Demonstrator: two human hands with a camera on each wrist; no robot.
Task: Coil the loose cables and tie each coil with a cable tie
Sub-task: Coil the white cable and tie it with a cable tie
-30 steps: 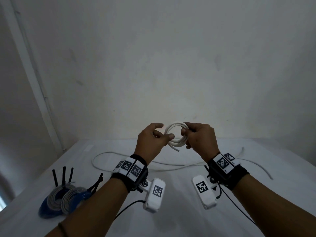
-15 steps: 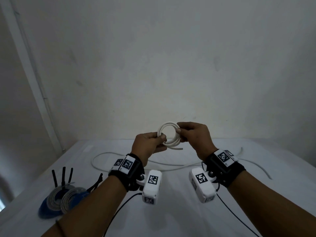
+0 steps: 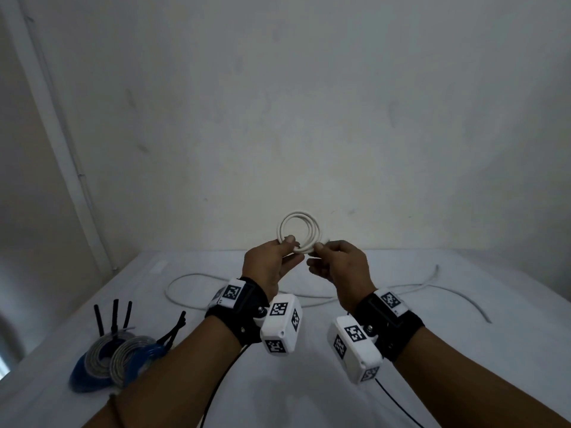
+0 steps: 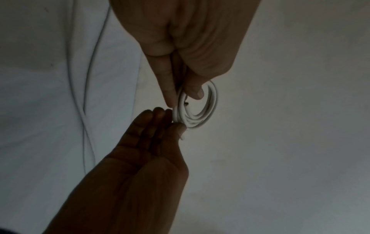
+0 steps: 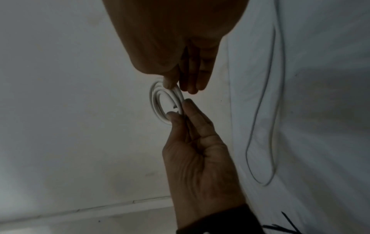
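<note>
A small white cable coil (image 3: 299, 230) of a few loops is held upright in the air above the table. My left hand (image 3: 292, 244) pinches its lower left edge between thumb and fingers. My right hand (image 3: 318, 250) pinches its lower right edge. In the left wrist view the left hand (image 4: 183, 98) grips the coil (image 4: 200, 118) from above, and the right hand (image 4: 173, 121) meets it from below. In the right wrist view the right hand (image 5: 178, 87) pinches the coil (image 5: 155, 101) and the left hand (image 5: 180, 109) holds its other side. No tie shows on the coil.
A long loose white cable (image 3: 191, 275) lies across the white-covered table (image 3: 463, 350) under my hands. At the near left lie grey and blue cable coils (image 3: 123, 356) with black cable ties (image 3: 115, 316) beside them. A plain wall stands right behind the table.
The coil has swung up from between my hands and now stands above my fingertips. Both hands have shifted their pinch to its lower edge.
</note>
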